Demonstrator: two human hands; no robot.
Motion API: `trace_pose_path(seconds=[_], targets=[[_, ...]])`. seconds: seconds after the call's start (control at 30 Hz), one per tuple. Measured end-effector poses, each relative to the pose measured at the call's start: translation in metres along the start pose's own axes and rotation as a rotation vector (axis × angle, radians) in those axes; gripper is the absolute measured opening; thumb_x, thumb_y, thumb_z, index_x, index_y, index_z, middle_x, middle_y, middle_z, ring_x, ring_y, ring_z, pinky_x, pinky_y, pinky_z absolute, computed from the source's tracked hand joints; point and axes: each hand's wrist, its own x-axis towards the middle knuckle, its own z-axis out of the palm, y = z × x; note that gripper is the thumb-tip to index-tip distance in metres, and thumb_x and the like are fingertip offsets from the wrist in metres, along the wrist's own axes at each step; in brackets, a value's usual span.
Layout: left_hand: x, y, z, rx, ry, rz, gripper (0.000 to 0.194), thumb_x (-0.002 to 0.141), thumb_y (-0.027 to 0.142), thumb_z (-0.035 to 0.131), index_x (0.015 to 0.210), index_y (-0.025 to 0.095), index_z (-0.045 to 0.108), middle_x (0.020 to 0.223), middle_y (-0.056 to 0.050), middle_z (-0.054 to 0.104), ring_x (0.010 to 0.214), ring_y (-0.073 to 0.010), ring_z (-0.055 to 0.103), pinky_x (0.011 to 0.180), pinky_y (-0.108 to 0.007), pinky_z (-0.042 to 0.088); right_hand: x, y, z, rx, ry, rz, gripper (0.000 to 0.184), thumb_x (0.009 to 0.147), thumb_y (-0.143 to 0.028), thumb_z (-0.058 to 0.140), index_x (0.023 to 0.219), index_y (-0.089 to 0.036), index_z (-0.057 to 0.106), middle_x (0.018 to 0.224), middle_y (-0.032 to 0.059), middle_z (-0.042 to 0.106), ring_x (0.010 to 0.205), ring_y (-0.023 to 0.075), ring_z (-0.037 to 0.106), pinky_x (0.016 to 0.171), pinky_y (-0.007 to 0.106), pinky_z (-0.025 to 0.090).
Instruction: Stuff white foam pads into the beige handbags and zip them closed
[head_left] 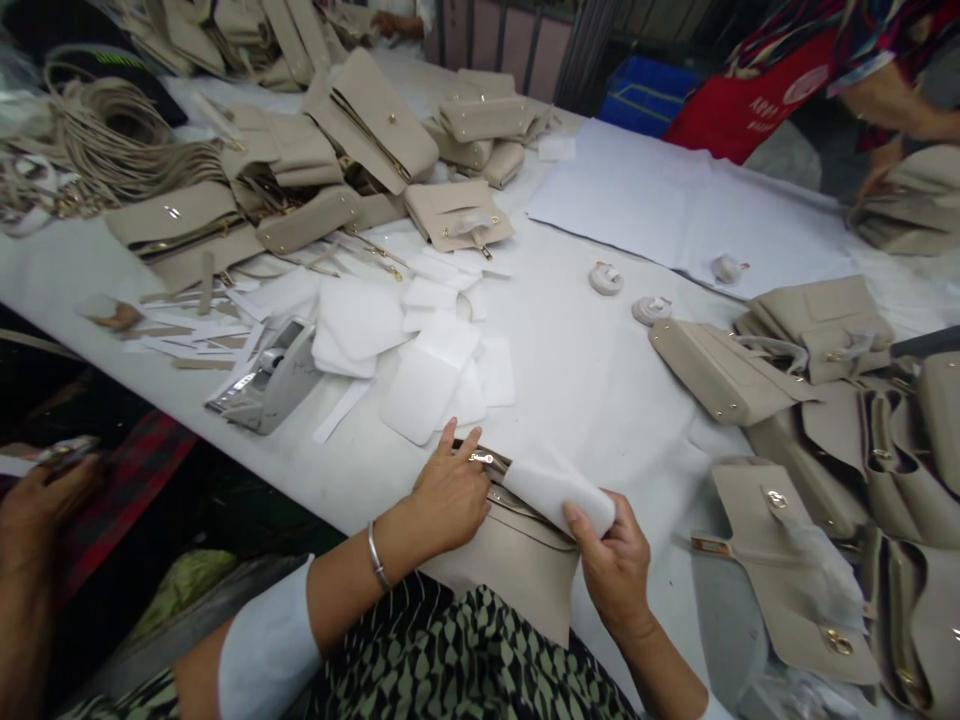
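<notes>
A beige handbag (517, 565) lies at the near table edge against my patterned clothing, its mouth gaping. My left hand (454, 490) rests on the bag's left end, fingers spread over the edge of its opening beside a small metal fitting (484, 458). Between thumb and fingers, my right hand (611, 560) grips a white foam sheet (559, 490). The sheet's left end reaches the bag's mouth; how far it goes in is hidden. Just beyond my left hand lies a pile of similar white foam sheets (427, 380).
A tape dispenser (274, 375) and paper strips (202, 335) lie left. Beige bags are heaped at back left (382, 120) and right (795, 590). Small wrapped rolls (605, 278) lie mid-table. A co-worker in a red apron (750, 105) stands far right; another person's hand (49, 495) is at left.
</notes>
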Motion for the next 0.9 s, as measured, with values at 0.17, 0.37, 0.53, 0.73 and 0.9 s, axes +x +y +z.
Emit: trace_pose_path(seconds=[0.17, 0.37, 0.53, 0.73, 0.9], targets=[[0.000, -0.003, -0.001, -0.010, -0.033, 0.037, 0.033, 0.073, 0.047, 0.061, 0.086, 0.018, 0.068, 0.113, -0.010, 0.063, 0.138, -0.0354, 0.016, 0.111, -0.058, -0.004, 0.005, -0.006, -0.006, 0.167, 0.161, 0.071, 0.033, 0.075, -0.044, 0.065, 0.089, -0.016, 0.054, 0.072, -0.0012, 0.059, 0.062, 0.0131, 0.053, 0.056, 0.023, 0.045], [-0.011, -0.008, -0.008, -0.061, -0.063, 0.056, 0.050, 0.074, 0.049, 0.059, 0.114, 0.018, 0.059, 0.130, -0.009, 0.051, 0.140, -0.0347, 0.002, 0.112, -0.057, -0.005, 0.001, -0.008, 0.003, -0.054, -0.117, -0.159, 0.033, 0.075, -0.042, 0.065, 0.095, -0.018, 0.056, 0.074, -0.0007, 0.060, 0.062, 0.0136, 0.053, 0.055, 0.023, 0.045], [-0.014, -0.013, -0.011, -0.060, -0.094, 0.090, 0.040, 0.075, 0.047, 0.060, 0.102, 0.018, 0.065, 0.138, -0.006, 0.043, 0.140, -0.0348, 0.003, 0.113, -0.054, -0.004, 0.014, -0.007, 0.008, -0.344, -0.266, -0.306, 0.021, 0.083, -0.039, 0.055, 0.090, -0.019, 0.053, 0.069, -0.0021, 0.056, 0.058, 0.0127, 0.051, 0.056, 0.023, 0.043], [-0.015, -0.015, -0.009, -0.074, -0.059, 0.094, 0.030, 0.075, 0.046, 0.061, 0.090, 0.021, 0.068, 0.138, -0.004, 0.045, 0.140, -0.0354, 0.003, 0.112, -0.056, -0.004, 0.022, -0.019, 0.001, -0.773, -0.437, -0.821, 0.016, 0.079, -0.009, 0.044, 0.090, -0.016, 0.054, 0.086, 0.0074, 0.060, 0.078, 0.0195, 0.054, 0.070, 0.029, 0.040], [-0.016, -0.014, -0.008, -0.096, -0.043, 0.098, 0.026, 0.075, 0.044, 0.063, 0.089, 0.022, 0.068, 0.137, -0.001, 0.046, 0.140, -0.0354, 0.004, 0.112, -0.056, -0.002, 0.034, -0.049, 0.006, -0.919, -0.783, -0.766, 0.018, 0.074, -0.005, 0.044, 0.082, -0.020, 0.050, 0.082, 0.0030, 0.061, 0.077, 0.0182, 0.054, 0.065, 0.027, 0.038]])
